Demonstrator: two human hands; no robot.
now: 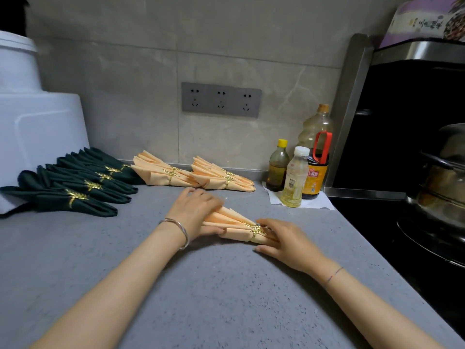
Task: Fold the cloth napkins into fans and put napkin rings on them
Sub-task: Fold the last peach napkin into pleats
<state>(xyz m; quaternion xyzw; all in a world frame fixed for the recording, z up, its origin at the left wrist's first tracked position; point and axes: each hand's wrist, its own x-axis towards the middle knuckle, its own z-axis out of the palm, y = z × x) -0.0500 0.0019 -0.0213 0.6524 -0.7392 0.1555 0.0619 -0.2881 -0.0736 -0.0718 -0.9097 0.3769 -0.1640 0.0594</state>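
A peach napkin (232, 222), pleated into a fan, lies on the grey counter (214, 285) with a gold leaf ring (255, 229) around its narrow end. My left hand (196, 212) holds the wide pleated end, thumb under and fingers over it. My right hand (284, 239) rests on the narrow end beside the ring, fingers nearly straight. Two more peach fans with gold rings (163, 172) (221, 178) lie by the wall. Several dark green fans with gold rings (75, 187) are stacked in a row at the left.
Several bottles (299, 170) of oil and sauce stand on white paper at the right. A black stove (402, 222) with a steel pot (445, 172) fills the right side. A white appliance (32, 127) stands at the back left. A socket panel (221, 100) is on the wall.
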